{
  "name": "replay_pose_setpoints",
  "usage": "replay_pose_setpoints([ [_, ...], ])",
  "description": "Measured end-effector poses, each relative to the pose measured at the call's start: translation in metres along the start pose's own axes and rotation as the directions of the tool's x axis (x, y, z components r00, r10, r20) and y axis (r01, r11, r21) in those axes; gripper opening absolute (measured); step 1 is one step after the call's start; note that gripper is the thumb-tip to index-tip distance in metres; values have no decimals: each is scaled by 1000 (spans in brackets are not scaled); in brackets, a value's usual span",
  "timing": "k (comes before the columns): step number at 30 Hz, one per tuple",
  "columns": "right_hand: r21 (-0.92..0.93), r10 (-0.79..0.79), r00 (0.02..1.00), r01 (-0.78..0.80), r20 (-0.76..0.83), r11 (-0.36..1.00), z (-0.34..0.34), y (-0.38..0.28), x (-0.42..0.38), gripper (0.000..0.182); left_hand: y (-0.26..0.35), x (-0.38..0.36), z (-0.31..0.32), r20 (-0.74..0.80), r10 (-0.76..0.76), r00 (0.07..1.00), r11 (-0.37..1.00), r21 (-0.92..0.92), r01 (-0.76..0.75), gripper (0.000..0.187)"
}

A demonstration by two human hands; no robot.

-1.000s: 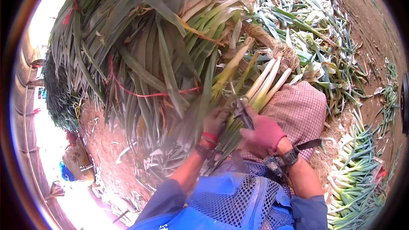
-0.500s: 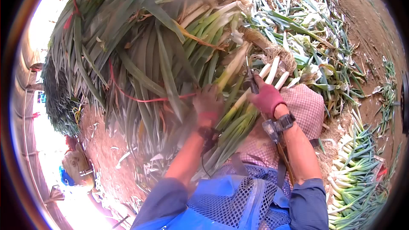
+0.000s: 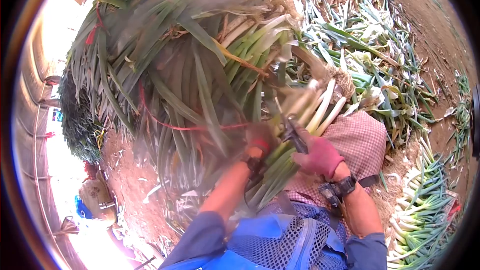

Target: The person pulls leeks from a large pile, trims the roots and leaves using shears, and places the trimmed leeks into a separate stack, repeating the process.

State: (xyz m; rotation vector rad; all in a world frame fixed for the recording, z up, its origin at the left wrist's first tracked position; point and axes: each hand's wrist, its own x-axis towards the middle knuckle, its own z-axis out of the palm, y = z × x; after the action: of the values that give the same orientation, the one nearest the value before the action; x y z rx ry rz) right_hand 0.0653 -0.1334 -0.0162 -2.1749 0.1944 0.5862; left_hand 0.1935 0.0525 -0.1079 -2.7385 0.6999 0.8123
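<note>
My left hand (image 3: 261, 139), gloved and smeared by motion, is closed around the green part of a leek (image 3: 301, 106). That leek's pale stem is blurred and points up to the right. In my right hand (image 3: 321, 156), in a dark red glove, is a dark tool with a thin metal tip, seemingly an air blow gun (image 3: 295, 139); the tip points up left, close to the leek. Beside it, cleaner white-stemmed leeks (image 3: 325, 104) lie across the pink checked cloth (image 3: 362, 132) over my lap, their green leaves passing under my hands.
A large heap of leeks (image 3: 195, 90) with a red tie (image 3: 190, 128) rises at the left. Stripped leaves (image 3: 370, 45) cover the ground at the upper right. A row of cleaned leeks (image 3: 417, 210) lies at the lower right. A brown container (image 3: 95, 201) stands at the left.
Both hands have moved down and slightly right in view, and the tool with them. The leek by my left hand has swung towards the white-stemmed ones. The whole view has shifted a little.
</note>
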Motion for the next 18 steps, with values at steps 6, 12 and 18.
replay_pose_setpoints([
  [6,146,36,961,5,-276,989,-5,9,10,88,-21,-66,-21,-57,264,963,955,-123,-269,35],
  [12,296,53,978,9,-202,955,-10,-4,5,90,-115,-86,-106,-802,-178,570,943,-304,-133,41],
  [18,219,-82,976,127,-203,967,2,-12,-3,93,-195,-29,-150,-783,-305,542,900,-50,434,97],
])
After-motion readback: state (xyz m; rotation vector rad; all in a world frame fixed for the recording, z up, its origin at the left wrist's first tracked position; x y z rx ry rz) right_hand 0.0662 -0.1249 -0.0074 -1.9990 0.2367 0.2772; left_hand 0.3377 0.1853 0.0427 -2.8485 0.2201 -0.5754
